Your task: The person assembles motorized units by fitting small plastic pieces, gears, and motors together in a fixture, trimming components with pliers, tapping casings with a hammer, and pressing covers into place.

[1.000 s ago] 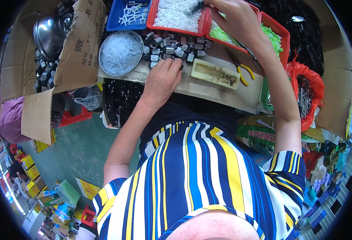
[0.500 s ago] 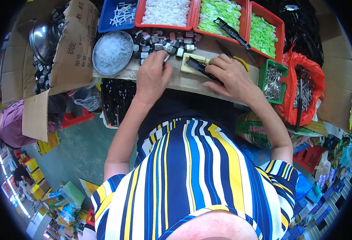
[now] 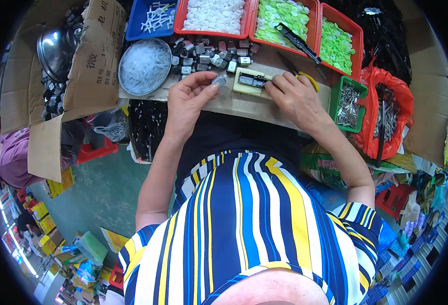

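Between the thumb and fingers of my left hand [image 3: 191, 99] is a small silver motor [image 3: 219, 80], held up just left of a cream-coloured block [image 3: 247, 89]. A black plastic housing [image 3: 253, 80] lies on that block. My right hand [image 3: 297, 99] is closed at the housing's right end, its fingertips gripping it there and hiding that end. More small motors [image 3: 203, 59] lie loose on the bench beyond my left hand. Yellow-handled pliers [image 3: 309, 81] rest beside my right hand, partly covered by it.
Red trays of white parts [image 3: 214, 18] and green discs [image 3: 280, 18] line the back, a black housing [image 3: 297, 41] lying across them. A bowl of clear parts [image 3: 145, 66] stands left. At right are a green bin of screws [image 3: 348, 104] and a red bag [image 3: 384, 73].
My left hand has turned, bringing the motor into clearer view nearer the block. The black housing now lies level on the block, and my right-hand fingers have drawn together at its end.
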The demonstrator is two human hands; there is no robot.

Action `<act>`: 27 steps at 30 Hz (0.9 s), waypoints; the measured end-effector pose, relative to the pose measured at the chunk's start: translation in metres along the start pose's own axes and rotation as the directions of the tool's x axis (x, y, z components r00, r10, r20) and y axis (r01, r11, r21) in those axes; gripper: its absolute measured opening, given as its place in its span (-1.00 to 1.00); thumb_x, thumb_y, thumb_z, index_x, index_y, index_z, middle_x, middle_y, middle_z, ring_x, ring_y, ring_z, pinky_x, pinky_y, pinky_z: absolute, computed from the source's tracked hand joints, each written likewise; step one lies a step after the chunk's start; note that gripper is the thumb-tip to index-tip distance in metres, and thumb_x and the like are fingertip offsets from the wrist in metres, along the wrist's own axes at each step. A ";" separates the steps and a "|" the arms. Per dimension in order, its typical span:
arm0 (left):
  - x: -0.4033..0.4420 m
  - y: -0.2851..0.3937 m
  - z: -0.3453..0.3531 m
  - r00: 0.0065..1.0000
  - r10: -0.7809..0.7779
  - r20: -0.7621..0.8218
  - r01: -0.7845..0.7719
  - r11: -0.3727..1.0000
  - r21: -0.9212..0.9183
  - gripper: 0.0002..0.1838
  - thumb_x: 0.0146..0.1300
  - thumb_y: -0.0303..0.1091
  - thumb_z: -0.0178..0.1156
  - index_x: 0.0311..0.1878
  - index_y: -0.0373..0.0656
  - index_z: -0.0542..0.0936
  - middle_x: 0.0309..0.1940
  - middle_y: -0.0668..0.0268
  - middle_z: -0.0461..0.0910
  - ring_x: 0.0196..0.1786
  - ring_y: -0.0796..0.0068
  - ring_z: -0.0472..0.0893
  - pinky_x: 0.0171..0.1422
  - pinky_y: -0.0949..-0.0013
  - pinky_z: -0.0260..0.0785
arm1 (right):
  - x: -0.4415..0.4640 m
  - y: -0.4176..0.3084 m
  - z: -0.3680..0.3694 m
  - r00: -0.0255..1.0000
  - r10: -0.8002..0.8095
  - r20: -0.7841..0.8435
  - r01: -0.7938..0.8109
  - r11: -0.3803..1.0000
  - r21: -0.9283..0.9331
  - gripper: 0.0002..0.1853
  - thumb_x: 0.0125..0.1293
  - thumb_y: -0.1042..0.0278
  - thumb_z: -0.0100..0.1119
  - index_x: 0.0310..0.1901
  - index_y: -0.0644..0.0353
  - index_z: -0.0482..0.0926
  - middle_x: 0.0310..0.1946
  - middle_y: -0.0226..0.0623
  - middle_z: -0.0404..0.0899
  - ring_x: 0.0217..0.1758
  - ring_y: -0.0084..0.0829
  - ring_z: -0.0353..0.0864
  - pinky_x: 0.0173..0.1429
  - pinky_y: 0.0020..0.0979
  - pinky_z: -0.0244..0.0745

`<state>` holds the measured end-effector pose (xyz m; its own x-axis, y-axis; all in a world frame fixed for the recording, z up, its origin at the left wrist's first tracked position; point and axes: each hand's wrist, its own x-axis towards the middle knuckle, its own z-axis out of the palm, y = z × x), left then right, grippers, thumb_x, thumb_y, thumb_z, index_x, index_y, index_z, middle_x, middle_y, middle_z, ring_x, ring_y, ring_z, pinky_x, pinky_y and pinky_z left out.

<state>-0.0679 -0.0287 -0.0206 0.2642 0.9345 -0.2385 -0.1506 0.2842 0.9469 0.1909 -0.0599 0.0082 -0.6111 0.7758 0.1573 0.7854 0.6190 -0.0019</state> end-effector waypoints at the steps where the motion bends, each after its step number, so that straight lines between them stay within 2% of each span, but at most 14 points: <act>1: 0.000 0.000 0.000 1.000 0.000 0.002 0.000 1.000 -0.004 -0.73 0.28 -0.50 0.29 0.04 -0.31 0.61 -0.15 0.29 0.68 -0.15 0.57 0.67 -0.01 0.53 0.49 | 0.000 -0.002 0.002 1.000 0.004 0.015 -0.004 1.000 -0.018 -0.75 0.13 0.40 0.14 -0.13 0.22 0.57 -0.26 -0.33 0.47 -0.10 -0.35 0.50 -0.09 -0.33 0.40; 4: 0.000 0.002 0.001 1.000 -0.027 0.006 0.028 0.999 -0.019 -0.73 0.28 -0.49 0.29 0.04 -0.30 0.62 -0.15 0.29 0.68 -0.16 0.56 0.67 -0.02 0.52 0.49 | 0.000 -0.006 0.007 1.000 0.007 0.028 -0.005 0.999 -0.042 -0.75 0.15 0.39 0.15 -0.12 0.21 0.57 -0.28 -0.34 0.48 -0.10 -0.34 0.52 -0.10 -0.31 0.39; 6: 0.000 0.002 0.002 1.000 -0.018 -0.010 0.018 0.999 -0.031 -0.74 0.26 -0.52 0.31 0.01 -0.30 0.63 -0.20 0.32 0.68 -0.22 0.63 0.63 -0.07 0.54 0.49 | 0.001 -0.004 0.008 1.000 0.004 0.022 -0.003 0.999 -0.047 -0.76 0.16 0.38 0.17 -0.12 0.20 0.58 -0.29 -0.34 0.49 -0.11 -0.33 0.53 -0.11 -0.31 0.39; 8: 0.000 0.000 0.002 1.000 0.026 0.009 -0.026 1.000 0.005 -0.74 0.26 -0.52 0.32 0.01 -0.31 0.63 -0.19 0.32 0.68 -0.22 0.64 0.62 -0.07 0.54 0.49 | 0.003 0.004 0.007 0.998 0.046 -0.053 -0.038 0.989 0.142 -0.80 0.12 0.40 0.20 -0.19 0.15 0.60 -0.32 -0.36 0.49 -0.16 -0.37 0.54 -0.17 -0.35 0.39; 10: 0.001 0.004 0.006 0.997 0.067 0.027 -0.068 0.997 0.038 -0.74 0.26 -0.52 0.32 0.01 -0.31 0.63 -0.19 0.31 0.68 -0.21 0.64 0.62 -0.06 0.54 0.49 | 0.013 0.000 -0.007 0.988 0.085 -0.132 -0.060 0.982 0.181 -0.78 0.12 0.38 0.25 -0.16 0.14 0.59 -0.29 -0.35 0.51 -0.15 -0.35 0.55 -0.17 -0.33 0.40; 12: 0.000 0.015 0.015 0.995 -0.053 0.082 0.057 0.997 -0.052 -0.75 0.26 -0.52 0.31 0.00 -0.33 0.62 -0.20 0.32 0.67 -0.19 0.65 0.62 -0.05 0.56 0.49 | 0.022 -0.009 -0.012 0.971 0.126 -0.205 -0.079 0.971 0.225 -0.75 0.12 0.37 0.30 -0.14 0.13 0.59 -0.27 -0.34 0.52 -0.13 -0.34 0.56 -0.16 -0.31 0.41; 14: 0.004 0.014 0.019 0.992 -0.041 0.115 0.046 0.998 -0.042 -0.74 0.26 -0.51 0.31 0.02 -0.32 0.62 -0.18 0.31 0.68 -0.18 0.63 0.63 -0.02 0.54 0.51 | 0.030 -0.014 -0.011 0.947 0.125 -0.296 0.004 0.916 0.401 -0.67 0.09 0.34 0.39 -0.09 0.14 0.59 -0.23 -0.33 0.54 -0.11 -0.32 0.57 -0.14 -0.28 0.42; 15: 0.006 0.014 0.022 0.988 -0.033 0.149 0.038 0.999 -0.033 -0.73 0.26 -0.51 0.31 0.03 -0.32 0.62 -0.15 0.30 0.68 -0.17 0.61 0.65 0.02 0.52 0.52 | 0.031 -0.015 -0.011 0.956 0.106 -0.273 0.012 0.918 0.397 -0.66 0.09 0.34 0.38 -0.07 0.16 0.59 -0.23 -0.34 0.55 -0.10 -0.31 0.57 -0.11 -0.28 0.43; 16: 0.005 0.019 0.027 0.989 -0.033 0.147 0.040 0.998 -0.046 -0.75 0.28 -0.49 0.30 0.00 -0.32 0.61 -0.23 0.32 0.66 -0.22 0.64 0.62 -0.08 0.56 0.51 | 0.031 -0.015 -0.008 0.954 0.108 -0.281 0.012 0.918 0.396 -0.66 0.09 0.34 0.38 -0.07 0.16 0.59 -0.23 -0.34 0.55 -0.10 -0.31 0.57 -0.11 -0.28 0.43; 20: 0.009 0.019 0.030 0.984 -0.073 0.161 0.076 0.997 -0.013 -0.75 0.29 -0.46 0.31 0.00 -0.30 0.62 -0.24 0.33 0.66 -0.24 0.66 0.62 -0.14 0.57 0.50 | 0.029 -0.014 -0.002 0.946 0.167 -0.279 -0.036 0.907 0.419 -0.70 0.10 0.34 0.38 -0.13 0.16 0.60 -0.23 -0.34 0.55 -0.12 -0.30 0.56 -0.15 -0.27 0.40; 23: 0.012 0.014 0.031 0.992 -0.084 0.091 0.078 0.995 0.066 -0.75 0.32 -0.41 0.29 0.02 -0.28 0.64 -0.25 0.35 0.65 -0.27 0.68 0.60 -0.18 0.59 0.42 | 0.027 -0.009 0.006 0.936 0.241 -0.257 -0.107 0.890 0.444 -0.75 0.11 0.33 0.37 -0.18 0.16 0.59 -0.25 -0.34 0.54 -0.15 -0.30 0.54 -0.19 -0.26 0.36; 25: 0.012 0.007 0.033 0.998 0.063 0.022 -0.066 0.980 0.187 -0.77 0.33 -0.41 0.28 0.01 -0.27 0.65 -0.28 0.38 0.62 -0.32 0.67 0.57 -0.20 0.59 0.39 | 0.026 -0.007 0.013 0.930 0.275 -0.242 -0.137 0.874 0.466 -0.77 0.11 0.34 0.36 -0.20 0.16 0.59 -0.27 -0.34 0.53 -0.17 -0.29 0.53 -0.21 -0.25 0.35; 26: 0.011 0.006 0.033 0.998 0.057 0.020 -0.060 0.981 0.184 -0.77 0.33 -0.41 0.28 0.01 -0.27 0.65 -0.28 0.38 0.62 -0.32 0.67 0.57 -0.20 0.59 0.39 | 0.026 -0.007 0.016 0.930 0.287 -0.232 -0.156 0.876 0.457 -0.78 0.11 0.33 0.36 -0.22 0.16 0.58 -0.29 -0.34 0.51 -0.18 -0.29 0.52 -0.22 -0.25 0.34; 27: 0.012 0.006 0.032 0.989 0.144 0.030 -0.145 0.929 0.339 -0.77 0.31 -0.42 0.28 -0.01 -0.27 0.66 -0.29 0.38 0.61 -0.34 0.67 0.56 -0.22 0.58 0.38 | 0.027 -0.006 0.017 0.928 0.295 -0.227 -0.171 0.879 0.445 -0.78 0.11 0.33 0.36 -0.23 0.16 0.58 -0.30 -0.34 0.50 -0.19 -0.29 0.51 -0.22 -0.25 0.34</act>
<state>-0.0352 -0.0226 -0.0108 0.2683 0.9588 -0.0932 0.1445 0.0556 0.9879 0.1678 -0.0402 -0.0046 -0.3132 0.8750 0.3691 0.7505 0.4662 -0.4684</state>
